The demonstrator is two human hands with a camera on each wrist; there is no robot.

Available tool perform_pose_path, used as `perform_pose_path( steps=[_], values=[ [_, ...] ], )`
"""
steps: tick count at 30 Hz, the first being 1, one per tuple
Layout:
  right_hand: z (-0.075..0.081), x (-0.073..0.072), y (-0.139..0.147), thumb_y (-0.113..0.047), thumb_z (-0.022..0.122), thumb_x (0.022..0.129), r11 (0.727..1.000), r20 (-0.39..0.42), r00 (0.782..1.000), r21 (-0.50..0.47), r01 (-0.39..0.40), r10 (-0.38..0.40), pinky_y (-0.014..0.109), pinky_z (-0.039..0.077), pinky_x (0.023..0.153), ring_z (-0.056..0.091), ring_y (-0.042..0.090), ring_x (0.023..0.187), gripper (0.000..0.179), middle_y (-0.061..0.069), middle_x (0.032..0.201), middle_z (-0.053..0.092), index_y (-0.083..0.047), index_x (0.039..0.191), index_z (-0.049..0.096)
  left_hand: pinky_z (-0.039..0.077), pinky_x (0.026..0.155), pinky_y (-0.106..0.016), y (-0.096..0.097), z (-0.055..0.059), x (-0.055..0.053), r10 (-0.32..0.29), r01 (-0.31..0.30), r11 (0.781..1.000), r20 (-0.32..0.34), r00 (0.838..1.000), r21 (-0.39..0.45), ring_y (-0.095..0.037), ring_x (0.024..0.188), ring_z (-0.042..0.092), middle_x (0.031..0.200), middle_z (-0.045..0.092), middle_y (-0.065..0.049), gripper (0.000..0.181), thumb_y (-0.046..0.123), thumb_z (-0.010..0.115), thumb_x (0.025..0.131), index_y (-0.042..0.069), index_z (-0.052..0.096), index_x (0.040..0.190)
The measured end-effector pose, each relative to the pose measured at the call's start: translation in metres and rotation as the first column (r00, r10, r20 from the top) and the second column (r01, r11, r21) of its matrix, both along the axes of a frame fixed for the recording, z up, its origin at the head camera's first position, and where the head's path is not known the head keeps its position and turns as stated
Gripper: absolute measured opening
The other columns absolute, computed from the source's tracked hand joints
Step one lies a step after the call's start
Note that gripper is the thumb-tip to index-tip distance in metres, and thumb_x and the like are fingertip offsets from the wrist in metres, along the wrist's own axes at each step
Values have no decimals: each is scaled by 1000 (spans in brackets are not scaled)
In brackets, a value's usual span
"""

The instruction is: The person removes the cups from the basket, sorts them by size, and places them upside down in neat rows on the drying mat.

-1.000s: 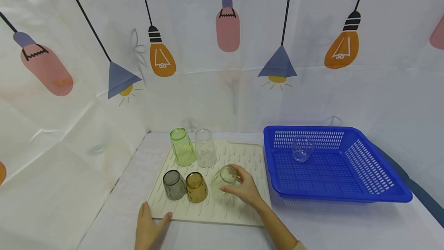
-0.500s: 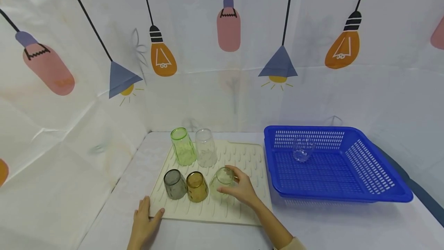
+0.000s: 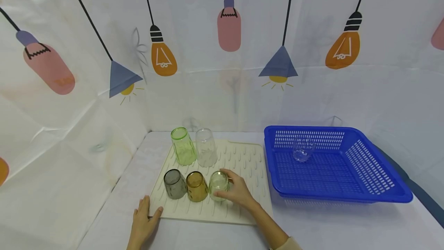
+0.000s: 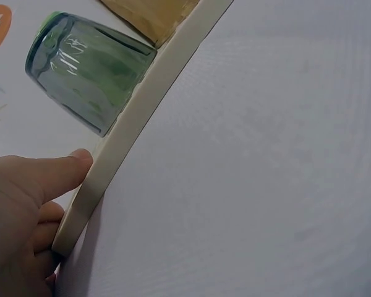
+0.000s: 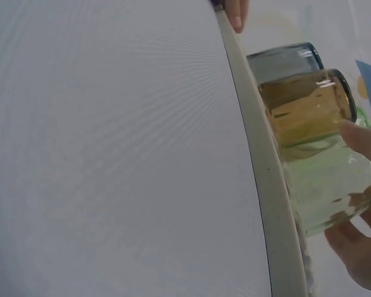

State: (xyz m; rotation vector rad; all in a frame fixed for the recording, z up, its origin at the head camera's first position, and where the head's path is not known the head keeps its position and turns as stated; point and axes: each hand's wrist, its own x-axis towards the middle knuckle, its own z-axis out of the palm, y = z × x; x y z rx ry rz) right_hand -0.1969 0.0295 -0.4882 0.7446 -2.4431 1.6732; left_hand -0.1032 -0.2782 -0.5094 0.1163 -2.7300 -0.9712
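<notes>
My right hand (image 3: 239, 192) grips a pale green glass (image 3: 219, 182), thumb on its near side and fingers behind it. The glass stands on a cream ridged drying mat (image 3: 239, 213), close beside an amber glass (image 3: 196, 188). Left of the amber one is a grey glass (image 3: 175, 184); both have their narrower end up. In the left wrist view the grey glass (image 4: 93, 68) stands near my left thumb. My left hand (image 3: 142, 219) rests at the mat's near left corner, thumb on the front edge, fingers straight along the side.
Behind the front row stand a tall green glass (image 3: 184, 147) and a tall clear glass (image 3: 206, 149). On the right is a blue plastic basket (image 3: 333, 194) with a clear glass (image 3: 303, 149) inside. A lamp-printed sheet (image 3: 208, 95) hangs behind the table.
My right hand has moved the pale green glass slightly left and nearer, toward the amber glass. The left hand has slid a little left at the mat's corner.
</notes>
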Motion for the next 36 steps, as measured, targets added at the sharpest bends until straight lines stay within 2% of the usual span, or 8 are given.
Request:
perform_pose_path(
  steps=[6,15,21,26,29,33,36],
  values=[
    [-2,2,-3,-27,85,67,993,-53,998,113,28,-22,38,52,85,60,28,105,73,13,118,62,2,126,53,13,102,-71,1,1,1,18,-18,1000,8,1000,-10,-62,125,23,132,25,-49,71,19,60,89,-30,27,128],
    [-1,6,-3,-29,84,69,990,-64,998,135,35,-27,35,53,82,60,27,103,72,12,119,62,2,126,53,17,100,-70,3,0,1,34,-34,998,-10,999,-57,-61,124,27,132,30,-47,70,19,62,87,-29,31,127],
    [1,4,-2,-30,84,68,988,8,1000,154,11,-12,43,50,89,59,28,107,74,11,118,62,0,128,52,15,102,-69,3,2,0,43,-42,998,19,999,-43,-61,125,25,133,28,-47,70,18,62,87,-29,29,127],
    [0,2,0,-25,85,66,986,55,998,167,-28,19,46,48,92,58,29,110,77,12,119,62,1,129,50,16,101,-70,4,3,0,45,-45,998,5,999,-43,-61,124,25,132,29,-47,70,17,63,86,-29,30,127],
    [3,2,3,-21,85,67,979,69,996,191,-66,54,50,44,97,54,34,115,81,19,125,57,5,133,45,17,100,-70,4,2,0,44,-45,998,-12,999,-43,-62,123,26,131,30,-47,69,16,63,86,-29,31,126],
    [12,3,14,-21,82,71,964,85,993,247,-94,75,54,43,97,51,42,118,86,27,131,50,9,137,36,17,100,-71,4,2,1,38,-38,999,0,999,-35,-62,123,26,131,29,-48,70,17,63,86,-30,30,126],
    [23,3,24,-21,81,73,964,83,994,248,-93,74,53,45,95,51,43,117,87,28,132,48,8,140,33,16,100,-71,4,4,1,34,-34,999,13,999,-31,-62,123,25,132,27,-48,71,18,63,87,-30,29,127]
  ],
)
